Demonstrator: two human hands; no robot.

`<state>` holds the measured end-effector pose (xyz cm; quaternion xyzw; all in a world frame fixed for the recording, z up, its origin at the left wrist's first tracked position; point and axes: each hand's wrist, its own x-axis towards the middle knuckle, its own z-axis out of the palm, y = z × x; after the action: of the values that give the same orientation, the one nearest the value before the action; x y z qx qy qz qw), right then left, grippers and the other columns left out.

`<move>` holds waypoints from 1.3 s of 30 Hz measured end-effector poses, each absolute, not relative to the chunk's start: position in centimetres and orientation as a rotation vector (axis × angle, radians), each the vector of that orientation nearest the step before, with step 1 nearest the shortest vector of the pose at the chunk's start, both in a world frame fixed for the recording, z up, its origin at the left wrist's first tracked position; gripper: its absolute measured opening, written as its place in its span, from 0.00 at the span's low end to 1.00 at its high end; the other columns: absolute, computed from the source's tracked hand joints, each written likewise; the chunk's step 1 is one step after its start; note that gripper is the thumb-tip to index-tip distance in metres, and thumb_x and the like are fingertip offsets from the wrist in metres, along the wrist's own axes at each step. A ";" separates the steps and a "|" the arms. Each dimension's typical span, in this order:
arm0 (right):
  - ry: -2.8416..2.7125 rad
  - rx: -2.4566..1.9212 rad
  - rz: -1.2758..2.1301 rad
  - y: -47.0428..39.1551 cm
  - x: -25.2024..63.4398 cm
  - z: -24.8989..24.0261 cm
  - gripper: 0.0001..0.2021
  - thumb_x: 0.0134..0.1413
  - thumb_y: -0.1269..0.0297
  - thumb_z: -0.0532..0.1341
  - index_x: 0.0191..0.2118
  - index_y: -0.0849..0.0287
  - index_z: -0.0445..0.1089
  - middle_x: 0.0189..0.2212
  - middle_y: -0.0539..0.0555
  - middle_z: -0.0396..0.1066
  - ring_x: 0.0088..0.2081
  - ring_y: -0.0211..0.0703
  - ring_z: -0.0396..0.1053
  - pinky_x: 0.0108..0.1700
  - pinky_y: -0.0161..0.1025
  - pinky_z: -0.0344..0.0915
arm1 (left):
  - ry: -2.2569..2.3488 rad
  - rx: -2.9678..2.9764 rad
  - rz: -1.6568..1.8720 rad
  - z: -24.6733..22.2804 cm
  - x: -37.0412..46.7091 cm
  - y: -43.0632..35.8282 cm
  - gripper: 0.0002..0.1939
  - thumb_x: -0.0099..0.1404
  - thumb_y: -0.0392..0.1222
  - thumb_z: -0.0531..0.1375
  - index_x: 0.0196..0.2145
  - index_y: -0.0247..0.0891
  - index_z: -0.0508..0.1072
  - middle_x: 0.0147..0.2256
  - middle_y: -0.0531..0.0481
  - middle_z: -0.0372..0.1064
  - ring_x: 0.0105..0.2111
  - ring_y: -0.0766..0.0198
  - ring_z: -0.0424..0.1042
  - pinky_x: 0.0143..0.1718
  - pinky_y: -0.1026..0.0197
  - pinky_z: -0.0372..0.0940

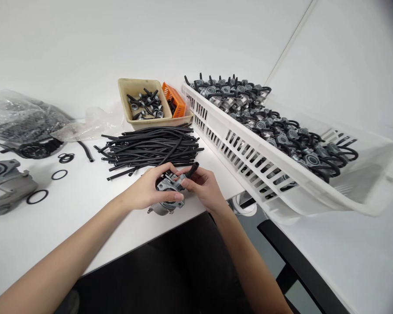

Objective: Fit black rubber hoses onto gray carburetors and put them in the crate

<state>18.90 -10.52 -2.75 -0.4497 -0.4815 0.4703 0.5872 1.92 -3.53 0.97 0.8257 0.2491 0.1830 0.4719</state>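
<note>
A grey metal carburetor (pixel 167 186) is held at the table's front edge. My left hand (pixel 153 185) is wrapped around its left side, thumb lying across the near face. On the other side, the thumb and fingers of my right hand (pixel 201 187) pinch the carburetor's upper right part. A short black rubber piece (pixel 192 169) sticks up there, between the fingers of that hand. Its lower end is hidden. Just behind my hands lies a pile of black rubber hoses (pixel 153 148).
A long white slotted crate (pixel 236 148) full of carburetors with hoses stands right. A beige bin (pixel 124 100) of small parts and an orange basket (pixel 175 98) stand behind. To the left are black rings (pixel 37 197), a wristwatch (pixel 34 150), bagged parts (pixel 22 115) and another metal body (pixel 9 187).
</note>
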 end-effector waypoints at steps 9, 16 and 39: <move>-1.124 -0.954 1.122 -11.1 19.2 -2.3 0.15 0.49 0.51 0.67 0.38 0.57 0.78 0.30 0.52 0.75 0.29 0.38 0.66 0.30 0.35 0.63 | 0.611 2.006 0.452 0.9 1.9 -3.3 0.19 0.53 0.53 0.66 0.37 0.39 0.68 0.33 0.52 0.71 0.34 0.59 0.68 0.37 0.59 0.63; -1.099 -0.889 1.153 -11.3 19.4 -2.4 0.13 0.49 0.56 0.68 0.39 0.57 0.78 0.31 0.53 0.76 0.31 0.40 0.68 0.32 0.36 0.64 | 0.610 1.991 0.447 0.8 1.9 -3.3 0.18 0.53 0.50 0.65 0.37 0.39 0.68 0.33 0.53 0.71 0.33 0.60 0.68 0.36 0.59 0.63; -1.081 -0.860 1.209 -11.4 19.3 -2.4 0.15 0.45 0.56 0.71 0.29 0.57 0.66 0.30 0.53 0.77 0.33 0.44 0.73 0.34 0.38 0.66 | 0.611 1.991 0.439 0.6 1.7 -3.1 0.19 0.52 0.50 0.65 0.38 0.39 0.67 0.30 0.55 0.67 0.31 0.61 0.65 0.34 0.60 0.59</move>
<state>19.33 -11.44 -2.38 -0.3719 -0.4679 0.5233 0.6074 1.70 -3.11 0.58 0.8179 0.2511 0.1802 0.4853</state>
